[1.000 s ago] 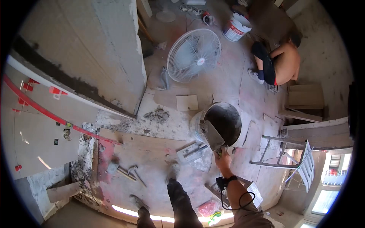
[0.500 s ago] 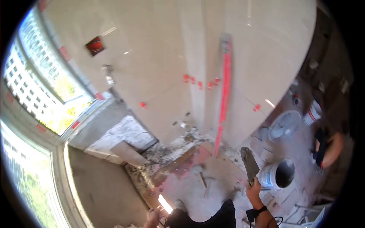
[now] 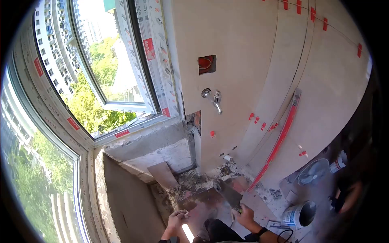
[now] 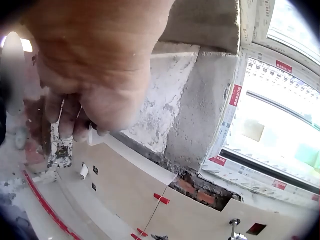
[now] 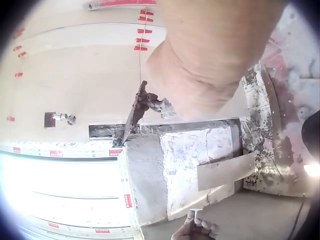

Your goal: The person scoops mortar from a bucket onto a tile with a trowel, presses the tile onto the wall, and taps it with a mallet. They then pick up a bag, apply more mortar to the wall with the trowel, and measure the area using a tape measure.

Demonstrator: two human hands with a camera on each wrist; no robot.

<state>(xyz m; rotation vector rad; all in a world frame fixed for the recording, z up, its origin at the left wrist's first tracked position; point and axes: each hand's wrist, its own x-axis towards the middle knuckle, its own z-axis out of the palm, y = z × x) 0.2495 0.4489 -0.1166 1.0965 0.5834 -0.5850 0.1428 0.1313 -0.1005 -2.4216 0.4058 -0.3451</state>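
Note:
My right hand (image 3: 245, 216) grips the handle of a trowel (image 3: 229, 196), its grey blade pointing up and to the left. In the right wrist view the trowel (image 5: 134, 117) shows nearly edge-on, with dark mortar clinging to it. At lower centre in the head view, my left hand (image 3: 177, 218) is raised with curled fingers. Between its thumb and fingers it pinches a small white T-shaped piece (image 5: 196, 212), plainest in the right wrist view. From the left wrist camera, the back of the hand (image 4: 95, 65) hides most of that piece.
A tiled wall (image 3: 239, 77) with a tap (image 3: 212, 99) and red wedges stands ahead; a long red level (image 3: 277, 141) leans on it. The window (image 3: 101, 81) is at left. A loose board (image 3: 163, 175) leans in the corner. A bucket (image 3: 292, 214), fan (image 3: 314, 172) and crouching person (image 3: 350, 198) are right.
The view has swung left from the bucket and fan to the tiled wall and window. The trowel has come out of the bucket and moved left, and my left hand has come into view.

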